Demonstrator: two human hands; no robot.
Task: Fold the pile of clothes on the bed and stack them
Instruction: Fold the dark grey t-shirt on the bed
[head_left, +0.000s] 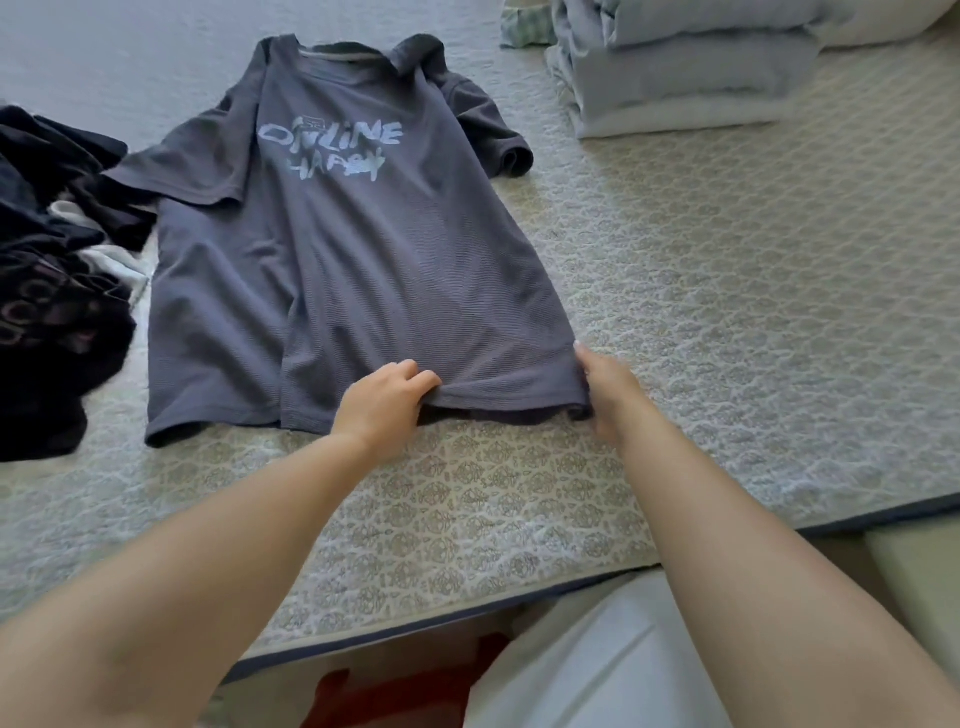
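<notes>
- T-shirt (332, 270), grey with pale lettering on the chest, lies spread face up on the bed cover (727, 322), collar away from us, hem nearest us.
- Our left hand (382, 400) pinches the hem near its middle, fingers curled over a small bunched fold.
- Our right hand (605, 392) grips the shirt's right hem corner, thumb on top, fingers tucked under the cloth.
- Left of the T-shirt, touching its sleeve: a dark heap of unfolded clothes (52, 270).
- Beyond the T-shirt's far right sleeve, well apart: folded pale-blue bedding (691, 67), stacked.
</notes>
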